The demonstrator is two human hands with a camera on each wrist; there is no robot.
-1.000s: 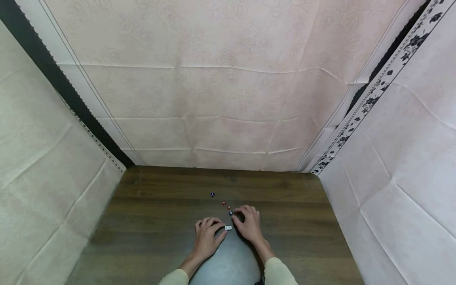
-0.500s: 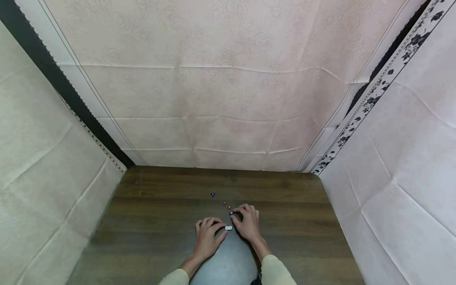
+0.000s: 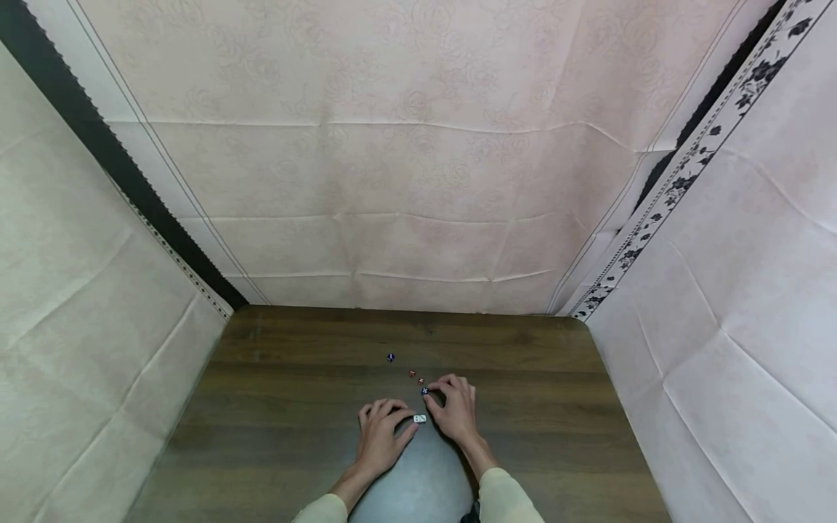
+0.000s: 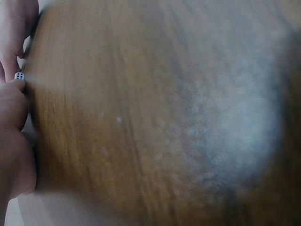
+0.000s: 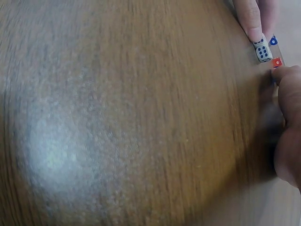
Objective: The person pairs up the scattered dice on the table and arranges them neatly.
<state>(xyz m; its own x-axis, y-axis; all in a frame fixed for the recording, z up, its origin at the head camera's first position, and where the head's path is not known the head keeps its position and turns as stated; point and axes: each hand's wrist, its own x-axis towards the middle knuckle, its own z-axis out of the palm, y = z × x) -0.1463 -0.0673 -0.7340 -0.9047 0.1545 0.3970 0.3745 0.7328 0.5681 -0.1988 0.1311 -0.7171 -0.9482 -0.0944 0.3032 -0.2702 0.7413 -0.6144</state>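
Observation:
My left hand rests low over the table, thumb and forefinger pinching the left end of two white dice set side by side. In the right wrist view, dark pips show on the white dice, with a left fingertip against one end. My right hand pinches a dark blue die between thumb and forefinger, just beyond the white pair. That blue die is mostly hidden by the thumb in the right wrist view. Close past it lie two small red dice.
Another blue die lies farther back, left of the red ones. The brown wood-grain table has a pale glare patch near its front. Light cloth hangings enclose the table at the back and both sides.
My right hand has shifted slightly left, and its thumb and forefinger have come onto the blue die. The left hand and the white dice have stayed in place.

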